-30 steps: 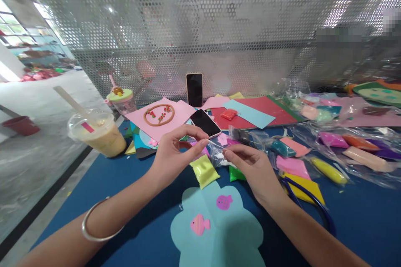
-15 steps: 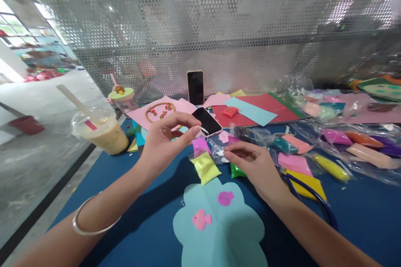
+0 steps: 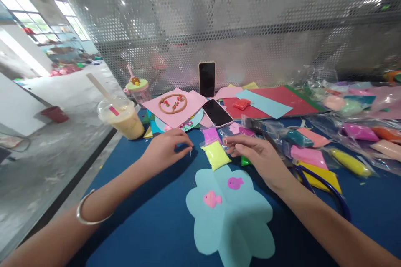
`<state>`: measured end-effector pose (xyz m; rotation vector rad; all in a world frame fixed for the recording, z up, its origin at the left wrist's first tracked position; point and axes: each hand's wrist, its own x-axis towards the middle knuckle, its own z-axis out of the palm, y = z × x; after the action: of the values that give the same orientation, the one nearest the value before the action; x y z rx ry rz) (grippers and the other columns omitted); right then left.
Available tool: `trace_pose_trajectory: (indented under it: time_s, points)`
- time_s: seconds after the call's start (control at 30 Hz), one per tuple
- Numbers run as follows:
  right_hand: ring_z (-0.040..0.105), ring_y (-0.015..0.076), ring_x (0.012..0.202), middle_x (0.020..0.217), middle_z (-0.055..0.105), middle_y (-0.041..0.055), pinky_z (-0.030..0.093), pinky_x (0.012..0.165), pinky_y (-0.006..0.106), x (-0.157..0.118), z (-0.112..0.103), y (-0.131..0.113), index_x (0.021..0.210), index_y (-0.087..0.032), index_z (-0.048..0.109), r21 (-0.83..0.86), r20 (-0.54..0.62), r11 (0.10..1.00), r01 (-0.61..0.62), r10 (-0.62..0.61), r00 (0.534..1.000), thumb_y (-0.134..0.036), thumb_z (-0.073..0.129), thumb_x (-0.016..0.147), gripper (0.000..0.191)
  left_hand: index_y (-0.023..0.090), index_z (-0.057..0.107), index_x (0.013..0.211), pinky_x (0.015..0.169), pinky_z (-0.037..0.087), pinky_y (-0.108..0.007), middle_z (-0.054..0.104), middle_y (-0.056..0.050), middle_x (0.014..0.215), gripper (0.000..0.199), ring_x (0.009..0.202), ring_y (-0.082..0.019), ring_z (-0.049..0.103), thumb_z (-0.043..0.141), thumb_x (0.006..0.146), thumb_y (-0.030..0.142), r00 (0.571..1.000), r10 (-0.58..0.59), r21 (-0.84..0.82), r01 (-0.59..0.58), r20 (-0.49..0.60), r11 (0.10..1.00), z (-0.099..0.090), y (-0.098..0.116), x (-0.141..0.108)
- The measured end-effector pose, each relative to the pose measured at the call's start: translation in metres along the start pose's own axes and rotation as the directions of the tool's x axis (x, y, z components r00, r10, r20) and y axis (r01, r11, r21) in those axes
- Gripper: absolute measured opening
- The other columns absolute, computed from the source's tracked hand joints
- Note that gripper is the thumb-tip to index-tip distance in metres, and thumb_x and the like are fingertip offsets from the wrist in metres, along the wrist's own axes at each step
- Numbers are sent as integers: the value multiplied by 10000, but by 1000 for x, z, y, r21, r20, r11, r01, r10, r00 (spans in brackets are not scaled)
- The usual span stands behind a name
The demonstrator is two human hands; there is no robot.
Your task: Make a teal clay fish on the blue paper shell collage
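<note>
My left hand (image 3: pixel 167 150) is above the blue table, thumb and index finger pinched on a thin white strand (image 3: pixel 191 151) that looks like modelling clay and hangs from the fingertips. Near the clay packets, my right hand (image 3: pixel 253 152) is closed, with a tiny white bit (image 3: pixel 224 142) at its fingertips. Below both hands lies a light blue scalloped paper (image 3: pixel 206 233), creased down the middle. On it are a pink clay fish (image 3: pixel 212 199) and a purple clay fish (image 3: pixel 234 183). A yellow clay packet (image 3: pixel 216 155) touches the paper's top, beside a purple packet (image 3: pixel 211 135).
A drink cup (image 3: pixel 122 121) stands at the table's left edge. Behind are a lying phone (image 3: pixel 217 112), an upright phone (image 3: pixel 207 79) and a wooden ring (image 3: pixel 172 104) on pink paper. Several clay packets, a yellow clay piece (image 3: pixel 350 162) and blue handles (image 3: pixel 326 185) lie right.
My left hand has come down and left, away from the lying phone, with the white strand in its fingers. My right hand stays near the packets; the view has shifted left.
</note>
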<state>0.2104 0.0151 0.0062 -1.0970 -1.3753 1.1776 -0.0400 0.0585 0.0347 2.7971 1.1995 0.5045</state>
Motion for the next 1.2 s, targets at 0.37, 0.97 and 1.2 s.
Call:
trace_pose_trajectory:
  time_s: [0.37, 0.97, 1.2]
  points:
    - [530, 109, 653, 827, 590, 13, 430, 638, 280, 0, 1, 4, 1028, -251, 718, 49, 71, 997, 65, -69, 995, -157, 474, 782, 359, 186, 695, 939, 648, 506, -280, 692, -38, 904, 201, 825, -192, 623, 503, 883, 208, 994, 110, 226, -110, 14, 968, 27, 3, -18]
    - [414, 107, 575, 715, 484, -6, 438, 664, 297, -13, 16, -8, 1085, -223, 707, 479, 293, 828, -291, 161, 942, -178, 521, 707, 424, 175, 702, 904, 685, 544, -257, 707, -61, 868, 104, 805, -152, 653, 660, 818, 214, 872, 65, -244, -207, -485, 947, 8, 49, 14]
    - [413, 104, 595, 764, 505, 0, 429, 684, 266, -15, 17, -9, 1155, -246, 669, 522, 338, 799, -299, 127, 932, -156, 484, 758, 447, 199, 702, 847, 723, 541, -268, 715, -44, 866, 56, 792, -141, 656, 662, 816, 176, 839, 61, -249, -229, -540, 941, 6, 49, 13]
